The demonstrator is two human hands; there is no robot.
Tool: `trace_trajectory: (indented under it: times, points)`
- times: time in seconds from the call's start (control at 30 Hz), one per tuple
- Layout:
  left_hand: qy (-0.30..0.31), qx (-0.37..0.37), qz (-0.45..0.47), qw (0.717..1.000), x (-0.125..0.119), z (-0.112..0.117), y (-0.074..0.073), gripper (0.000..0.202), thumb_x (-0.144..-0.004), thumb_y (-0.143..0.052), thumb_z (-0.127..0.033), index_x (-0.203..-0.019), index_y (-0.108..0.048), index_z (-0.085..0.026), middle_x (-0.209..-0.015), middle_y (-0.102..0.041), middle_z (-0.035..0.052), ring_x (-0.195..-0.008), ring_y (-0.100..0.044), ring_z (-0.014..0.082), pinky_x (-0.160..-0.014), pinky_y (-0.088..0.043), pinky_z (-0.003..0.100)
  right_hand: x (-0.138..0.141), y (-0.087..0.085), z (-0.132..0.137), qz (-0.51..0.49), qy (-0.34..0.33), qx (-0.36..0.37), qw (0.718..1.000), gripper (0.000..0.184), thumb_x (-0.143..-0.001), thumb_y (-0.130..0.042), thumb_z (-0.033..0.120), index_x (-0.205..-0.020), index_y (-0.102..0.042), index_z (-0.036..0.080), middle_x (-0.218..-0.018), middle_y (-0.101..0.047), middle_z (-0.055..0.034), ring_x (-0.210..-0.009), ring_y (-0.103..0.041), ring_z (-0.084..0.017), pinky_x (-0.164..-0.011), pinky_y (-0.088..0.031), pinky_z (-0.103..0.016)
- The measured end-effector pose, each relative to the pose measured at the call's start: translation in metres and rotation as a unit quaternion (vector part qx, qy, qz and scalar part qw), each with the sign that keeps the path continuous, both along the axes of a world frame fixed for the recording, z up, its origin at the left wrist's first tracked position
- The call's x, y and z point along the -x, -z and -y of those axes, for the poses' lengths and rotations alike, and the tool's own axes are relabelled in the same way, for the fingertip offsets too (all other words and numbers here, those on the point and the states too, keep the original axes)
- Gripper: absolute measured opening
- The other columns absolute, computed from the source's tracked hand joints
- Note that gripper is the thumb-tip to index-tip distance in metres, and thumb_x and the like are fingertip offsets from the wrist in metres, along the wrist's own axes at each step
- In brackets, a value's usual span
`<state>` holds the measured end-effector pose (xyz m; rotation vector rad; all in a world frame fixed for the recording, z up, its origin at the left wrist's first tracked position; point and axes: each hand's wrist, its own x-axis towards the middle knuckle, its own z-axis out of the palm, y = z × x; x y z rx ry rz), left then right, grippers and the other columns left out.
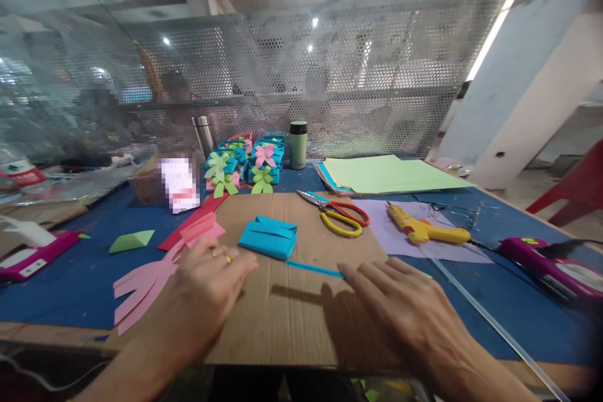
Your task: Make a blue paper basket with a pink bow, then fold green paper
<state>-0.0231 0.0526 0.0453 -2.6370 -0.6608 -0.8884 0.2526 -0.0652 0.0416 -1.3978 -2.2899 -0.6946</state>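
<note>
A folded blue paper pouch [268,237] lies on the brown cardboard sheet [282,339] in front of me. From its lower right corner a narrow blue paper strip [315,269] runs to my right hand [400,301]. The strip's right end is pinched at those fingertips, and its shadow falls apart from it on the cardboard. My left hand [214,276], with rings on it, is left of the pouch with its fingers loosely stretched out and nothing seen in them. Pink cut-paper petals [146,292] and folded pink paper [202,229] lie beside and behind it.
Scissors [336,213] lie beyond the strip. A yellow glue gun [426,226] with a clear stick rests on lilac paper [381,220]. Behind are flower-decorated paper pouches [264,166], a green tumbler [298,144] and green sheets [391,174]. Purple power strips [551,264] flank the table.
</note>
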Motion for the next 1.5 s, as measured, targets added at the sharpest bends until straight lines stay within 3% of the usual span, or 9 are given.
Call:
trace_trajectory:
  times: [0.13,0.3,0.4,0.67,0.83,1.07,1.27,1.4,1.5]
  points:
    - [-0.089,0.065,-0.057,0.992,0.007,-0.041,-0.012,0.02,-0.1,-0.051,-0.025,-0.111,-0.067,-0.019,-0.106,-0.07,0.0094,-0.097,-0.065,0.0259,-0.083,-0.048,0.041,-0.015,0.014,-0.004,0.035,0.063,0.056,0.996,0.015,-0.09,-0.05,0.009,-0.095,-0.062,0.017,-0.08,-0.063,-0.0058,-0.067,-0.053,-0.021,-0.065,-0.035,-0.036]
    - [-0.023,0.166,-0.116,0.979,-0.012,-0.068,-0.017,0.032,-0.098,-0.058,-0.039,-0.126,-0.061,-0.023,-0.133,-0.057,0.0105,-0.117,-0.057,0.0252,-0.098,-0.047,0.04,-0.01,0.017,-0.011,0.023,0.073,0.145,0.986,0.015,-0.099,-0.052,0.027,-0.101,-0.063,0.017,-0.097,-0.062,-0.0105,-0.083,-0.054,-0.024,-0.076,-0.043,-0.04]
    - [-0.003,0.179,-0.138,0.974,-0.023,-0.07,-0.017,0.036,-0.095,-0.062,-0.044,-0.125,-0.061,-0.025,-0.13,-0.057,0.0082,-0.117,-0.054,0.0269,-0.099,-0.044,0.042,-0.01,0.016,-0.013,0.028,0.065,0.157,0.985,0.022,-0.101,-0.054,0.038,-0.098,-0.063,0.018,-0.097,-0.061,-0.0102,-0.087,-0.054,-0.025,-0.078,-0.045,-0.042]
    - [-0.006,0.178,-0.156,0.972,-0.038,-0.065,-0.013,0.032,-0.091,-0.065,-0.042,-0.12,-0.065,-0.028,-0.107,-0.06,0.004,-0.1,-0.053,0.0253,-0.091,-0.04,0.041,-0.016,0.017,-0.014,-0.006,0.058,0.16,0.985,0.018,-0.1,-0.058,0.037,-0.098,-0.064,0.02,-0.094,-0.061,-0.0066,-0.085,-0.056,-0.023,-0.076,-0.047,-0.04]
    - [-0.004,0.18,-0.142,0.973,-0.037,-0.063,-0.009,0.036,-0.088,-0.067,-0.046,-0.117,-0.065,-0.025,-0.108,-0.058,0.0054,-0.1,-0.052,0.0269,-0.088,-0.041,0.042,-0.02,-0.005,-0.02,-0.063,-0.006,0.086,0.994,0.028,-0.107,-0.04,0.025,-0.1,-0.066,0.018,-0.092,-0.066,-0.0082,-0.085,-0.062,-0.021,-0.073,-0.05,-0.034]
    - [0.013,0.213,-0.118,0.97,-0.034,-0.06,0.002,0.033,-0.086,-0.069,-0.039,-0.113,-0.059,-0.022,-0.11,-0.063,0.0058,-0.095,-0.057,0.0263,-0.087,-0.046,0.045,0.002,-0.035,-0.04,-0.107,-0.026,0.049,0.993,0.024,-0.104,-0.048,0.022,-0.113,-0.069,0.017,-0.089,-0.07,-0.0079,-0.084,-0.068,-0.021,-0.073,-0.053,-0.033]
    - [0.008,0.255,-0.09,0.963,-0.02,-0.071,0.015,0.055,-0.092,-0.063,-0.042,-0.143,-0.049,-0.029,-0.142,-0.056,0.0102,-0.133,-0.049,0.0343,-0.108,-0.039,0.055,-0.01,-0.023,-0.028,-0.081,0.007,0.015,0.997,0.026,-0.105,-0.045,0.022,-0.101,-0.07,0.017,-0.09,-0.072,-0.0079,-0.078,-0.067,-0.019,-0.067,-0.051,-0.031]
    - [-0.027,0.26,-0.098,0.96,-0.018,-0.077,0.005,0.047,-0.093,-0.062,-0.043,-0.138,-0.057,-0.028,-0.123,-0.063,0.0079,-0.11,-0.061,0.0305,-0.092,-0.049,0.046,-0.022,-0.006,-0.005,-0.061,0.027,0.103,0.992,0.027,-0.106,-0.041,0.021,-0.105,-0.069,0.019,-0.089,-0.07,-0.0068,-0.079,-0.065,-0.018,-0.068,-0.049,-0.031]
    - [-0.006,0.206,-0.043,0.978,-0.026,-0.073,0.001,0.037,-0.096,-0.061,-0.039,-0.129,-0.061,-0.022,-0.122,-0.059,0.0093,-0.108,-0.059,0.0277,-0.09,-0.048,0.041,-0.021,0.006,0.004,-0.046,0.077,0.181,0.979,0.018,-0.103,-0.05,0.021,-0.098,-0.068,0.02,-0.091,-0.067,-0.0068,-0.08,-0.061,-0.019,-0.071,-0.047,-0.033]
